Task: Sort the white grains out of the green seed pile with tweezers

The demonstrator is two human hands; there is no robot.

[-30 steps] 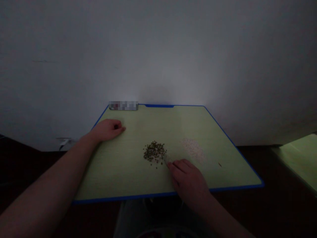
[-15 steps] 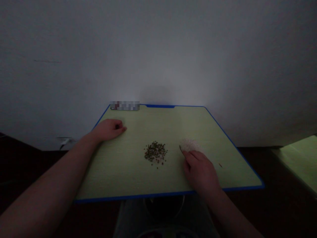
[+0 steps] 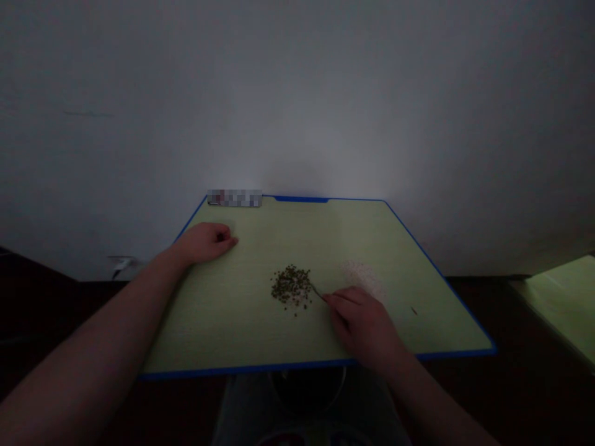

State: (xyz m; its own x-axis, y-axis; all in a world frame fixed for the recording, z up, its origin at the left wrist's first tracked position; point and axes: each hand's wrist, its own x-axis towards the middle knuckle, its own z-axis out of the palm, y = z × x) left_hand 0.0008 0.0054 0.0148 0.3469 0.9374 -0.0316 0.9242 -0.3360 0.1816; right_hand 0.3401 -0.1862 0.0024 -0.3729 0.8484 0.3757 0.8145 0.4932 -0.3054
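Observation:
My right hand [image 3: 365,322] pinches a pair of slim, dark tweezers [image 3: 318,292]; their tip is at the right edge of a pile of small dark green beans [image 3: 290,285]. Pale grains show among the beans, mostly along the pile's lower side. Just beyond the fingers of that hand lies a loose spread of pale, rice-like grains [image 3: 365,275], partly hidden by the hand. My left hand [image 3: 207,241] rests on the table's left side, fingers curled in a loose fist around a dark hollow, with nothing visible in it.
The pale table [image 3: 260,337] has a blue rim and stands against a white wall. A blurred-out flat object [image 3: 236,198] lies at the back left corner. A small brown sliver [image 3: 413,310] is on the right. Below the front edge, a dark round container [image 3: 307,387] sits near my lap.
My right hand has moved left with the tweezers, from the pale grains to the edge of the bean pile. My left hand has stayed put.

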